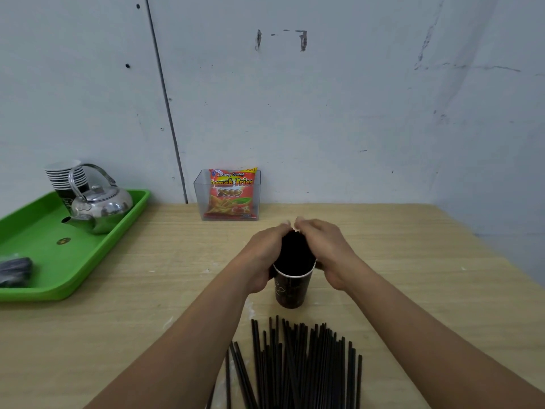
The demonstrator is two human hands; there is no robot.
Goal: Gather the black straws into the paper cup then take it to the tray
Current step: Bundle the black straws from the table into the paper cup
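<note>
Curled round bundle of black straws (296, 249): left hand (261, 258), right hand (328, 255), fingertips near meeting over top. Bundle upright in dark paper cup (290, 290) just beneath hands. Roughly partway, judging by loose straws (303, 367) fanned on wood-grain counter (413, 246), nearer than hands. Thin, straight, matte. Glossy green plastic tray (38, 231) far left of hands, cup not yet there.

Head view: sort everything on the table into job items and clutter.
Job: paper cup, straw bundle standing in it, loose straws, green tray.
Lying about: kettle, stacked cups, snack packet, clear box.
</note>
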